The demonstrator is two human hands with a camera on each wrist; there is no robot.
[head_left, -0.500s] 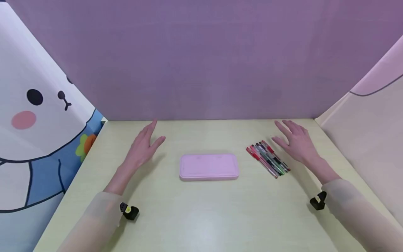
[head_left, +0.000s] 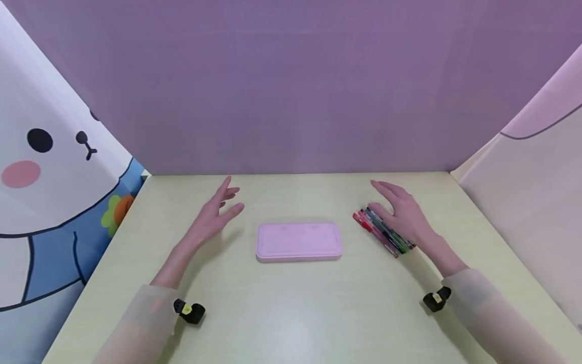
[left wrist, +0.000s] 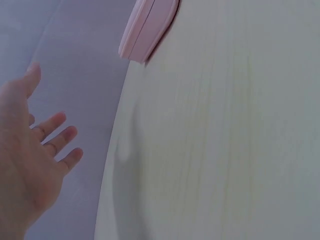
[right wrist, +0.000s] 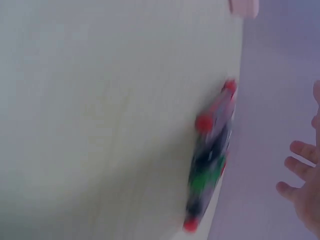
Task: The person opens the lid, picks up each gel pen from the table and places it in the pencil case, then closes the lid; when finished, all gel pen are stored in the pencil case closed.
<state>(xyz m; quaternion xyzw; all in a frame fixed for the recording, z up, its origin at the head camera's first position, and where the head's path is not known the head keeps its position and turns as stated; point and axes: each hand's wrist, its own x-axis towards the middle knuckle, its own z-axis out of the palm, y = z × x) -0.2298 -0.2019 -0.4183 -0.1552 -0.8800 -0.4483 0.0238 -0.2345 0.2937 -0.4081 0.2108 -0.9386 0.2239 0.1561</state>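
Observation:
A closed pink-lilac case [head_left: 299,241] lies flat at the middle of the table; its end shows in the left wrist view as a pink case [left wrist: 150,30] with a seam along its side. My left hand [head_left: 211,217] hovers to the left of it, fingers loosely extended and holding nothing. Over on the right, several pens [head_left: 379,233] with red, black and green parts lie side by side, slanted. Above them hangs my right hand [head_left: 404,215], empty, covering part of the bundle. In the right wrist view the pens [right wrist: 210,155] are blurred, apart from the fingers [right wrist: 300,167].
The pale wooden table [head_left: 291,313] meets a purple backdrop [head_left: 291,91] at its far edge. A cartoon-printed cloth [head_left: 54,202] hangs at the left, and a pale pink cloth [head_left: 536,192] at the right. Both wrists wear small black cameras.
My right hand has moved left, from beside the pens to over them. My left hand has shifted slightly right and turned, so more fingers show. The case and pens stay put on the table.

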